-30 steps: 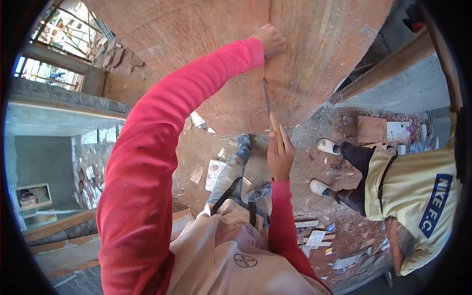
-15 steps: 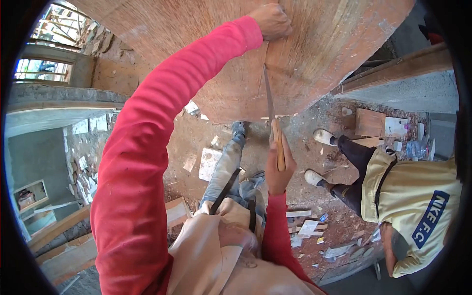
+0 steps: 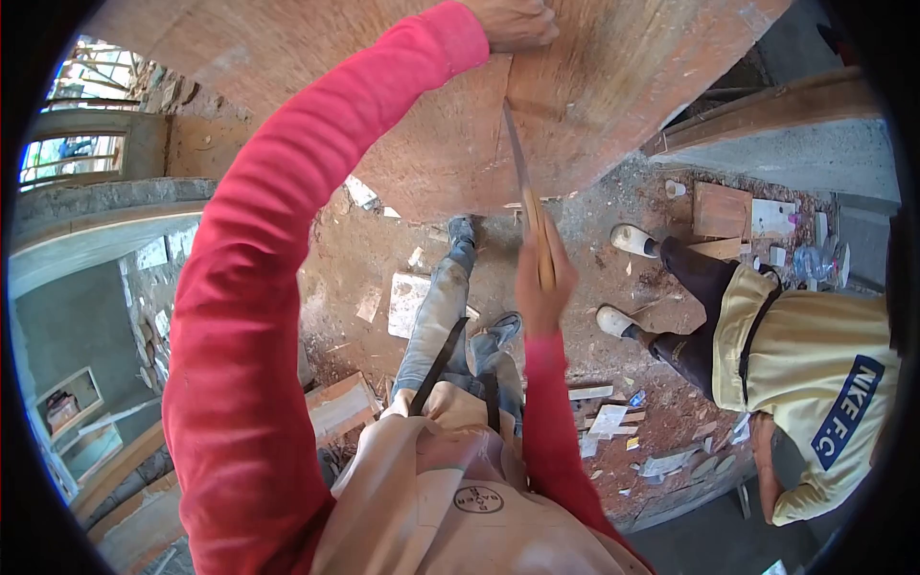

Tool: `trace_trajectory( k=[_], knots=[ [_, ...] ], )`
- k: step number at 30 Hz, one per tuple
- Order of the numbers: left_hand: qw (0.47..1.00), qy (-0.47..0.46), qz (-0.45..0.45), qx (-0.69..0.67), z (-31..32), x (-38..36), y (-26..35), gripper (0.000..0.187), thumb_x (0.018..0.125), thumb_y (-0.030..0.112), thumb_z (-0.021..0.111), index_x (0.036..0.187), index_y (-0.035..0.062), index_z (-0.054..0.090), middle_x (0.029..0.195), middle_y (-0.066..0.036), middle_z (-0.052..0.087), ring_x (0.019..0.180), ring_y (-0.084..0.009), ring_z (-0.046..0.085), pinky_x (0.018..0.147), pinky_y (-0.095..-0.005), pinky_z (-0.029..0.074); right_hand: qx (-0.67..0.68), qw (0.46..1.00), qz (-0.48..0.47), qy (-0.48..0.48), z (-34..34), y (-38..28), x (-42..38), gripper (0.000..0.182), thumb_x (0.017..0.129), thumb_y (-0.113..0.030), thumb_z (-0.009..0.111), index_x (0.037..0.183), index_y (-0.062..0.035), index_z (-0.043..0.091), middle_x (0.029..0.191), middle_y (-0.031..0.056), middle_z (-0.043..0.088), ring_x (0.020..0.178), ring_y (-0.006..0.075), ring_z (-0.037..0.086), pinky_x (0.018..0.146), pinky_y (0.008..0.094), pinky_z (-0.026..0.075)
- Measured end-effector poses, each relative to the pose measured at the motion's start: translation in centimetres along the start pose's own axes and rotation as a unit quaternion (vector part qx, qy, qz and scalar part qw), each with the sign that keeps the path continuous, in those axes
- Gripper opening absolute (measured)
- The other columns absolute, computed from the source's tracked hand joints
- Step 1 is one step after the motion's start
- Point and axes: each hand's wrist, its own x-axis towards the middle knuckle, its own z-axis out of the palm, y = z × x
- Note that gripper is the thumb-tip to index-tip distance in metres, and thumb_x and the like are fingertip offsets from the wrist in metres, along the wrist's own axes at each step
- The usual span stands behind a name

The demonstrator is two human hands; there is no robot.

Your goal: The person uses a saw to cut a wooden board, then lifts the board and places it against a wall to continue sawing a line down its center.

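Observation:
A handsaw with a wooden handle (image 3: 536, 228) is gripped by my right hand (image 3: 544, 299), fingers wrapped round it. Its narrow blade (image 3: 516, 144) points away from me across a reddish-brown plywood sheet (image 3: 383, 163), and the tip meets a thin dark line in the wood. Up at the top edge of the view, my left hand (image 3: 522, 23) rests on the sheet beside that line. Its fingers are curled closed, and whatever they may hold is hidden.
A person in a yellow shirt (image 3: 815, 355) stands at the right. A white slab (image 3: 407, 302) lies by my legs. Timber boards (image 3: 340, 407) are at lower left, and wood scraps (image 3: 609, 420) litter the floor. A concrete ledge with a wooden edge (image 3: 767, 134) runs along the right.
My right hand and the saw have moved up and forward in the view, the handle now nearer the sheet's edge. My left hand and the sheet appear slightly higher and further left.

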Motion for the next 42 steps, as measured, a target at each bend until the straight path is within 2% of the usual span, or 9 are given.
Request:
trace_trajectory(
  k=[7, 14, 15, 22, 29, 36, 39, 41, 42],
  knots=[
    [0.999, -0.016, -0.004, -0.029, -2.8, 0.9, -0.9, 0.028, 0.083, 0.032, 0.056, 0.056, 0.0225, 0.056, 0.052, 0.002, 0.058, 0.052, -0.0172, 0.057, 0.077, -0.0336, 0.043, -0.043, 0.998, -0.033, 0.031, 5.3, 2.0, 6.7, 0.042, 0.089, -0.01, 0.067, 0.129, -0.0001, 0.061, 0.109, 0.0252, 0.069, 0.094, 0.03, 0.072, 0.075, 0.0339, 0.055],
    [1.0, -0.007, -0.005, -0.014, 0.0, 0.2, -0.8, 0.027, 0.082, 0.027, 0.056, 0.055, 0.0229, 0.054, 0.052, 0.002, 0.056, 0.053, -0.0172, 0.057, 0.078, -0.0336, 0.044, -0.015, 1.0, 0.02, 0.003, -1.3, 0.0, -4.0, 0.038, 0.092, -0.008, 0.062, 0.129, 0.0023, 0.06, 0.109, 0.0199, 0.071, 0.091, 0.0166, 0.07, 0.074, 0.0316, 0.055],
    [1.0, -0.01, -0.005, -0.014, 0.0, 0.0, -1.0, 0.027, 0.082, 0.027, 0.056, 0.055, 0.0229, 0.054, 0.052, 0.002, 0.056, 0.053, -0.0172, 0.057, 0.078, -0.0336, 0.044, 0.034, 0.997, 0.065, -0.022, -1.2, 0.4, -3.9, 0.042, 0.097, -0.017, 0.061, 0.13, 0.0074, 0.057, 0.119, 0.021, 0.068, 0.105, 0.0256, 0.068, 0.09, 0.0341, 0.052],
    [1.0, -0.001, 0.003, -0.011, -2.6, 0.2, -1.4, 0.03, 0.084, 0.03, 0.055, 0.055, 0.0216, 0.054, 0.052, 0.001, 0.056, 0.053, -0.017, 0.057, 0.075, -0.033, 0.045, -0.027, 0.994, -0.084, 0.062, 6.8, 3.9, 6.0, 0.041, 0.09, -0.011, 0.065, 0.13, -0.0012, 0.06, 0.101, 0.0227, 0.07, 0.083, 0.0186, 0.072, 0.071, 0.0312, 0.055],
    [1.0, 0.008, -0.017, 0.018, -1.1, 0.3, -0.9, 0.03, 0.085, 0.031, 0.056, 0.056, 0.0218, 0.054, 0.052, -0.001, 0.056, 0.053, -0.0177, 0.056, 0.075, -0.0334, 0.044, 0.047, 0.998, -0.002, 0.029, -0.5, 3.1, -5.5, 0.042, 0.092, -0.01, 0.063, 0.132, 0.0018, 0.057, 0.106, 0.0225, 0.071, 0.088, 0.0208, 0.072, 0.076, 0.032, 0.055],
    [0.999, 0.023, -0.024, -0.003, 0.4, -0.1, -1.9, 0.028, 0.082, 0.029, 0.057, 0.055, 0.021, 0.053, 0.053, -0.001, 0.057, 0.053, -0.0184, 0.056, 0.076, -0.034, 0.044, 0.008, 0.996, -0.051, 0.072, 6.1, 5.0, 3.6, 0.043, 0.088, -0.006, 0.065, 0.13, 0.0013, 0.06, 0.099, 0.0177, 0.073, 0.08, 0.0132, 0.068, 0.071, 0.0283, 0.055],
    [0.999, 0.046, -0.021, -0.012, -1.4, 0.1, -1.0, 0.031, 0.084, 0.027, 0.055, 0.054, 0.0206, 0.053, 0.051, -0.001, 0.056, 0.054, -0.018, 0.056, 0.076, -0.0342, 0.043, 0.05, 0.995, 0.085, -0.014, 2.2, 1.1, 5.1, 0.043, 0.086, -0.004, 0.065, 0.128, 0.0013, 0.061, 0.096, 0.0164, 0.073, 0.08, 0.0186, 0.07, 0.073, 0.0293, 0.055],
    [0.984, -0.163, -0.069, -0.024, -2.9, 1.0, -0.2, 0.028, 0.084, 0.039, 0.062, 0.063, 0.0209, 0.065, 0.066, -0.001, 0.067, 0.071, -0.0177, 0.064, 0.083, -0.0359, 0.045, 0.01, 1.0, 0.02, -0.02, 0.8, 1.9, 4.6, 0.044, 0.087, -0.005, 0.065, 0.13, 0.0012, 0.059, 0.1, 0.0171, 0.072, 0.081, 0.0205, 0.07, 0.074, 0.0299, 0.055],
    [0.994, -0.058, -0.086, -0.027, -0.2, 1.1, 0.7, 0.02, 0.08, 0.03, 0.064, 0.063, 0.0211, 0.066, 0.067, 0.0, 0.066, 0.068, -0.0176, 0.065, 0.072, -0.0344, 0.048, -0.021, 0.998, -0.047, -0.027, 0.7, 2.7, 4.6, 0.045, 0.088, -0.007, 0.065, 0.132, 0.001, 0.057, 0.105, 0.0179, 0.071, 0.083, 0.0224, 0.07, 0.075, 0.0306, 0.055]
  ],
)
